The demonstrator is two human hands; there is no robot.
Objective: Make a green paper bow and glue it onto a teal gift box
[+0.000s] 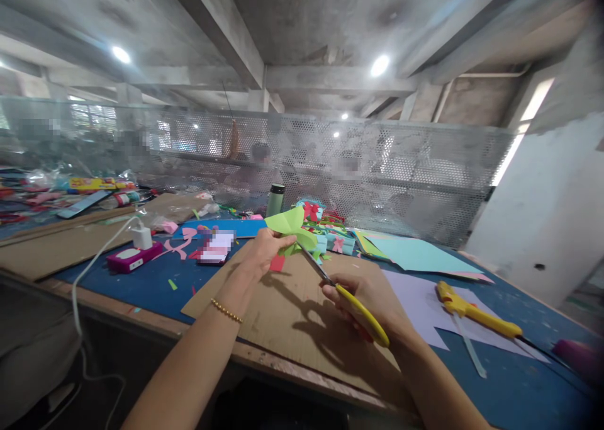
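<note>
My left hand [268, 248] pinches a light green sheet of paper [289, 222] above the cardboard. The paper is folded or curled, with cut edges. My right hand [361, 298] is wrapped round the yellow-handled scissors [361, 313], whose blades point up and left to the green paper's lower edge. Whether the blades are closed on the paper I cannot make out. Under both hands lies a brown cardboard sheet [283, 320]. A red paper scrap [277, 264] rests on it just below my left hand. Behind the green paper stand light blue paper pieces with pink and red bows [338, 245].
At right, a yellow glue gun [476, 310] rests over lilac paper [415, 298], with coloured sheets [425, 254] behind. To the left are a phone [217, 247] and a magenta power strip [134, 257] with a white cable. A green bottle [276, 198] stands before the mesh screen [401, 178].
</note>
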